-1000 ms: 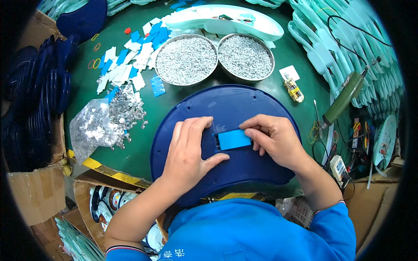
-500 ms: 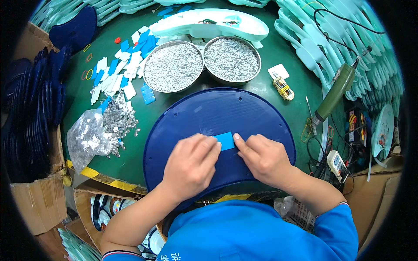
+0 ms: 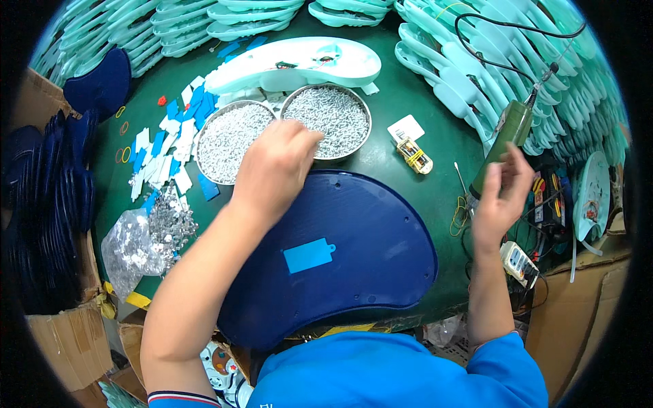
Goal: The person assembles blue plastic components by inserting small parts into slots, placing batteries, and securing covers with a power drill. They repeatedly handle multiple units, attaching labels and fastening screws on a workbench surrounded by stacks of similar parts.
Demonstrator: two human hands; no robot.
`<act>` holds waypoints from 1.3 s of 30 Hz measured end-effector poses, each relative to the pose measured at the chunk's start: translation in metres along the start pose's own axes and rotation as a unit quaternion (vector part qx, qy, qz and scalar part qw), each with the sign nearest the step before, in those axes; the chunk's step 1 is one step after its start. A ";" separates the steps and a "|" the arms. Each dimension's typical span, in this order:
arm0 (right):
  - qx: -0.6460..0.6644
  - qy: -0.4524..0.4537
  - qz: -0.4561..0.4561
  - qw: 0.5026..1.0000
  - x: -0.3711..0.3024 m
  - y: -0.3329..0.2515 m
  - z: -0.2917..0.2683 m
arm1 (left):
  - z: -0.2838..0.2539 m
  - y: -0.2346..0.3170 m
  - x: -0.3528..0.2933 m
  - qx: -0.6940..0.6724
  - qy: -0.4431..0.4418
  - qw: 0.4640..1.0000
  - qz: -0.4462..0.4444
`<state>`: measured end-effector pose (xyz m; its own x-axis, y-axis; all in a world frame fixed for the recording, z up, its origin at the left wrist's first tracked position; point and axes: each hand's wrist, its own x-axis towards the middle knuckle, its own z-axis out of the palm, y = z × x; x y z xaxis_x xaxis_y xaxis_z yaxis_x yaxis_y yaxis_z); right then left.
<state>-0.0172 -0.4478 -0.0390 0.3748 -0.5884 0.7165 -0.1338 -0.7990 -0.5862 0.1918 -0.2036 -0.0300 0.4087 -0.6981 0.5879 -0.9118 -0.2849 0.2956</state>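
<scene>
A dark blue curved panel lies on the table in front of me. On it rests a flat light-blue tag with a small holed tab, and neither hand touches it. My left hand is over two round metal bowls, its fingers bent together at the edge of the right bowl of small silver screws. It partly covers the left bowl, also full of small metal pieces; whatever its fingertips hold is hidden. My right hand, fingers apart, is beside a green electric screwdriver; contact is unclear.
Blue and white tags lie scattered at left, above a plastic bag and metal clips. A mint-green shell sits behind the bowls. Stacked mint-green shells line the far right. A power strip with cables is at right.
Both hands have left the blue tag, which now lies flat on the panel. My left hand moved up to the bowls, my right hand across to the screwdriver. The view has shifted.
</scene>
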 end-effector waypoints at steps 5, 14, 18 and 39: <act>0.056 -0.004 0.153 0.987 0.016 0.078 -0.008 | 0.040 -0.029 0.027 0.089 -0.141 0.985 -0.040; 0.195 -0.145 0.178 0.953 0.031 0.035 -0.008 | 0.032 -0.036 0.025 0.035 -0.024 0.999 -0.018; 0.452 -0.145 0.269 0.838 0.039 -0.019 -0.017 | 0.012 -0.016 0.021 -0.039 -0.043 0.995 -0.086; 0.717 -0.343 -0.012 0.607 -0.035 -0.131 0.035 | -0.051 0.091 -0.101 -0.174 -0.108 0.972 -0.111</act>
<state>0.0191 -0.3185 -0.0005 0.7203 0.0036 0.6936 0.6311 0.4114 -0.6576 0.0691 -0.1255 -0.0244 0.5416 -0.7771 0.3206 -0.7184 -0.2299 0.6565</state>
